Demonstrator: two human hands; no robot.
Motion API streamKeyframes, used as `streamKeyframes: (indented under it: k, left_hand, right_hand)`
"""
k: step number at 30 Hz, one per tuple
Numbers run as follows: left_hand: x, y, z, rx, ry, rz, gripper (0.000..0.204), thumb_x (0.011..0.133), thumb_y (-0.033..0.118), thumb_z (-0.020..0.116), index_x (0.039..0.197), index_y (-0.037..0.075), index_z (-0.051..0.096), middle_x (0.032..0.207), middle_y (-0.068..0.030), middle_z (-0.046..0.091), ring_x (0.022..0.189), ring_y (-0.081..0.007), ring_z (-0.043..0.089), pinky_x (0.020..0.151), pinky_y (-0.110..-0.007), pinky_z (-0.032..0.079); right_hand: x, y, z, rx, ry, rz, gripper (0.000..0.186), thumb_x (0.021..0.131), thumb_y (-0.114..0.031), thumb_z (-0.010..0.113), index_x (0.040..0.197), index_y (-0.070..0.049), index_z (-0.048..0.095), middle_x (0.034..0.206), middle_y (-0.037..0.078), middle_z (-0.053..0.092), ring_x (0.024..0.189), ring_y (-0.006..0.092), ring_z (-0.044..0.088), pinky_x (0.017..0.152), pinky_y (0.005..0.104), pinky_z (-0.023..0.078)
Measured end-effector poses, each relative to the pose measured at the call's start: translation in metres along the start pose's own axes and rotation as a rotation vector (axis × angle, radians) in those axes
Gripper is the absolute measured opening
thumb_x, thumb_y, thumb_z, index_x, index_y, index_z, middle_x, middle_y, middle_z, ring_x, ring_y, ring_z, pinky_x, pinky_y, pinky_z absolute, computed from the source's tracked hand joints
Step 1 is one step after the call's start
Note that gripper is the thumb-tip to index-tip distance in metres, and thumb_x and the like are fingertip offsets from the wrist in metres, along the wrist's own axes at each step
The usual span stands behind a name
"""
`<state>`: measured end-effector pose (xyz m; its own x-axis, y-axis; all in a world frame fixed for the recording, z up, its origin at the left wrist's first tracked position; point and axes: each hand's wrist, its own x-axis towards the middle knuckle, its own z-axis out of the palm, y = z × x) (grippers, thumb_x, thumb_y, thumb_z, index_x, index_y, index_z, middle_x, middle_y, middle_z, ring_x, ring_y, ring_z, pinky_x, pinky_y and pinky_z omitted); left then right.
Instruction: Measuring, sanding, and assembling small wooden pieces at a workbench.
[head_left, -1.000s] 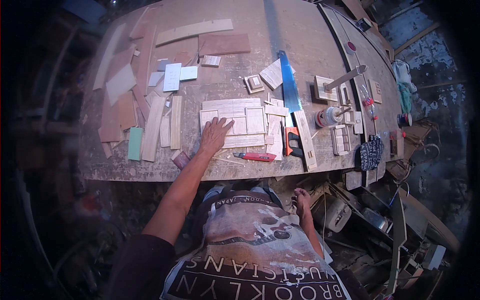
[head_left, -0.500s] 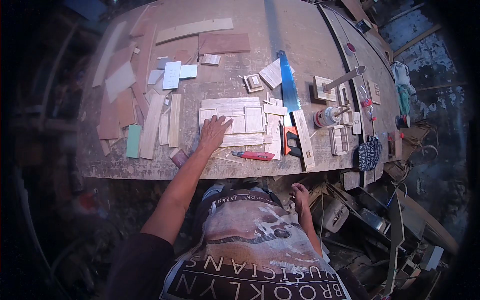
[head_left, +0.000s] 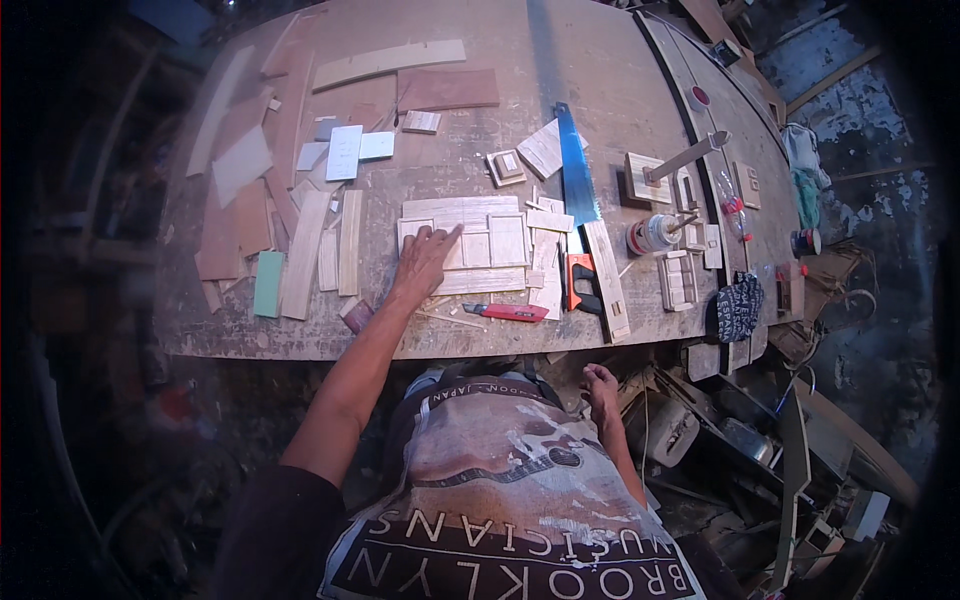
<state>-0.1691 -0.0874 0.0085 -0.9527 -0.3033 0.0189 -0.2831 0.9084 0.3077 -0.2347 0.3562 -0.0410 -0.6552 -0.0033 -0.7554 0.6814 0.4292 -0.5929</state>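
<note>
My left hand (head_left: 424,262) lies over the left part of a pale wooden panel (head_left: 462,208) that has thin strips forming small frames on its face. Its index finger reaches toward the strips in the middle, and the other fingers rest on the wood, open and holding nothing. Beneath the palm, part of the left frame is hidden. My right hand (head_left: 600,388) hangs off the bench's front edge beside my apron, its fingers loosely curled, with nothing visible in them. Just in front of the panel rests a red utility knife (head_left: 506,312).
Right of the panel lie a handsaw (head_left: 575,165) with an orange handle, a long wooden strip (head_left: 607,282) and an open can (head_left: 652,236) with a stick in it. Wood offcuts (head_left: 307,255) and a green block (head_left: 268,284) cover the left of the workbench (head_left: 300,338).
My left hand has shifted slightly on the panel, and its index finger now points further out while the other fingers have drawn in. My right hand has stayed in place.
</note>
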Motion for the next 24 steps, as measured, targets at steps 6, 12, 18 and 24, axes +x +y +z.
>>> streamKeyframes:
  k: [6, 12, 18, 24]
  left_hand:
    - [-0.036, -0.027, -0.007, -0.575, 0.477, -0.405, 0.025, 0.09, 0.012, 0.064, 0.113, 0.003, 0.069, 0.094, -0.015, 0.064, 0.085, -0.0313, 0.062, 0.076, -0.044, 0.048]
    - [-0.125, -0.043, 0.014, -0.403, 0.44, -0.63, 0.017, 0.089, 0.015, 0.067, 0.091, -0.002, 0.067, 0.082, -0.0144, 0.063, 0.073, -0.0251, 0.063, 0.068, -0.035, 0.048]
    - [-0.13, -0.006, 0.025, -0.161, 0.491, -0.387, 0.007, 0.084, 0.01, 0.067, 0.081, 0.003, 0.066, 0.085, -0.015, 0.064, 0.083, -0.0342, 0.061, 0.075, -0.045, 0.047]
    - [-0.084, 0.038, 0.034, -0.311, 0.33, -0.257, 0.007, 0.083, 0.01, 0.069, 0.085, 0.004, 0.066, 0.082, -0.0131, 0.061, 0.084, -0.0338, 0.061, 0.075, -0.045, 0.047]
  right_hand:
    - [0.019, -0.004, 0.013, 0.107, -0.021, 0.078, 0.021, 0.091, -0.014, 0.064, 0.112, -0.01, 0.063, 0.091, 0.003, 0.063, 0.077, 0.016, 0.061, 0.063, 0.0303, 0.048]
    - [0.055, -0.012, 0.035, 0.657, -0.145, 0.219, 0.009, 0.086, -0.004, 0.052, 0.08, -0.011, 0.05, 0.074, 0.001, 0.046, 0.065, 0.0155, 0.043, 0.073, 0.0379, 0.04]
    - [0.063, -0.012, 0.039, 0.886, -0.071, 0.275, 0.006, 0.085, -0.009, 0.053, 0.09, -0.007, 0.054, 0.084, 0.005, 0.05, 0.085, 0.0221, 0.05, 0.092, 0.0445, 0.037]
    - [0.039, -0.017, 0.031, 1.076, -0.04, 0.236, 0.012, 0.086, -0.013, 0.056, 0.094, -0.005, 0.061, 0.089, 0.004, 0.056, 0.089, 0.0231, 0.052, 0.093, 0.0431, 0.038]
